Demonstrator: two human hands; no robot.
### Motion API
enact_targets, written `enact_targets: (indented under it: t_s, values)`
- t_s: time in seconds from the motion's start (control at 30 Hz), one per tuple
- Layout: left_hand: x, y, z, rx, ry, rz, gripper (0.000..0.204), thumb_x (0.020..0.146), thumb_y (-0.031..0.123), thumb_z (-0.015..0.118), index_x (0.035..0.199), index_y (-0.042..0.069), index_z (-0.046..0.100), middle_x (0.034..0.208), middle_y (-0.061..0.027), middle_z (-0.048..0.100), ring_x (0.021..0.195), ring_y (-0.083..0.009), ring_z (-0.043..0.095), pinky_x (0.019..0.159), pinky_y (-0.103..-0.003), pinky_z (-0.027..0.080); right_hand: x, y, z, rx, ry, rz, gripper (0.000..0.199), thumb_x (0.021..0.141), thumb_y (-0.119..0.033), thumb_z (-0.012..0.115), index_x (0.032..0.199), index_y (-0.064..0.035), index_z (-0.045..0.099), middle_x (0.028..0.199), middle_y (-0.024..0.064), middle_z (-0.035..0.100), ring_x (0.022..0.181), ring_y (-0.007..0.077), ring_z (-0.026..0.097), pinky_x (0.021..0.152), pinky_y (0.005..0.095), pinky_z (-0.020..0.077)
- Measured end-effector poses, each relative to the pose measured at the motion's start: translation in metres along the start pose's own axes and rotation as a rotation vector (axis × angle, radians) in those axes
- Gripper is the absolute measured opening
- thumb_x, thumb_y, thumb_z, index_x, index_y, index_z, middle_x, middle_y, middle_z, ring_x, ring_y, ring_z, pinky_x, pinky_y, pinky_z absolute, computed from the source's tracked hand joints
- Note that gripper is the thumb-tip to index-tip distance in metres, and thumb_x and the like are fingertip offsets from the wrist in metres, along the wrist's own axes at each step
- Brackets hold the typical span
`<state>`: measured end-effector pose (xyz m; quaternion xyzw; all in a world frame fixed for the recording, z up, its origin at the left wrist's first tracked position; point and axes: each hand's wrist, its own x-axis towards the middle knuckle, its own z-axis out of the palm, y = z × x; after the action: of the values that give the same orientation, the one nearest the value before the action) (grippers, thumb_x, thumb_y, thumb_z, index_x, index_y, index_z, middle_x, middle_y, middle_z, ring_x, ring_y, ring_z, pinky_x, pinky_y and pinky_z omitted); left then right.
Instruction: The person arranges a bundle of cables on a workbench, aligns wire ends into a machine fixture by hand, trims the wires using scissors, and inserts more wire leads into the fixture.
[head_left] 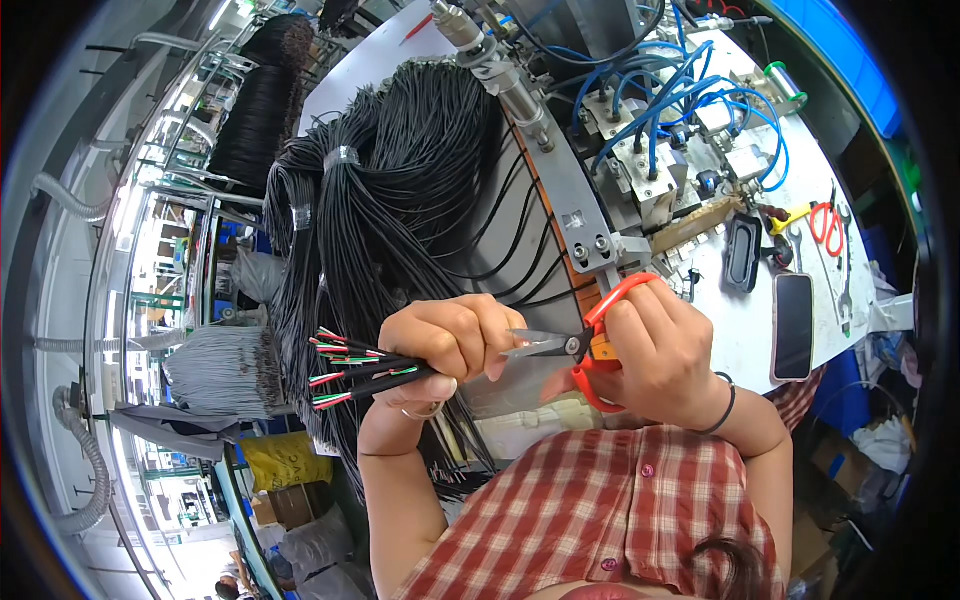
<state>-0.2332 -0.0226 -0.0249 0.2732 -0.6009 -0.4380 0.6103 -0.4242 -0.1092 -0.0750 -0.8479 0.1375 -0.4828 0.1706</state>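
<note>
Through my feed, I have cable ends (390, 381) jutting left from the left hand's (445, 340) grip, and scissors (572, 346) in the right hand (660, 350), just right of it. Beyond the left grip lies the cable bundle (350, 220); right of both grips, the phone (794, 325) on the table (735, 330).

We see a shirt (540, 510) in a plaid of brick red, deeper red and off-white, its pale bands crossing to form small squares. Down the front runs a placket with round, reddish-pink buttons (648, 470), two of which show. Where the sleeves end, we cannot tell; the forearms are bare, as are the left hand (445, 345) and right hand (662, 345). At the right wrist we find a thin, plain black band (728, 403), and at the left a slim, shiny bracelet (421, 413), partly hidden. A dark lock of hair (738, 563) lies across the plaid.
</note>
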Motion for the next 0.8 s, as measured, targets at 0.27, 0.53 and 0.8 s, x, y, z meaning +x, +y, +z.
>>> enact_targets:
  t_s: [0.27,0.53,0.8]
  values:
    - [0.002,0.012,0.000,0.151,-0.078,-0.050,0.025,0.073,0.016,0.057,0.052,0.004,0.049,0.055,-0.0061,0.050,0.065,-0.0216,0.056,0.083,-0.049,0.047,-0.003,0.005,-0.007,-0.043,-0.060,0.039,0.051,0.064,-0.046,0.076,0.073,-0.0021,0.052,0.065,0.0064,0.048,0.057,0.0210,0.051,0.045,0.0278,0.0414]
    - [0.001,0.020,0.001,0.143,-0.146,-0.053,0.024,0.076,0.013,0.055,0.054,0.003,0.051,0.058,-0.0068,0.052,0.067,-0.0225,0.057,0.090,-0.054,0.044,-0.004,0.003,-0.011,-0.073,-0.100,0.011,0.050,0.067,-0.048,0.074,0.072,-0.0029,0.053,0.065,0.0049,0.049,0.058,0.0192,0.052,0.046,0.0263,0.0430]
    - [0.002,0.016,-0.004,0.057,-0.174,-0.081,0.023,0.076,0.013,0.055,0.056,0.003,0.051,0.059,-0.0077,0.052,0.066,-0.0234,0.056,0.092,-0.056,0.042,-0.006,0.005,-0.010,-0.038,-0.081,-0.020,0.046,0.059,-0.031,0.081,0.072,0.0006,0.050,0.062,0.0080,0.045,0.052,0.0232,0.049,0.042,0.0300,0.0387]
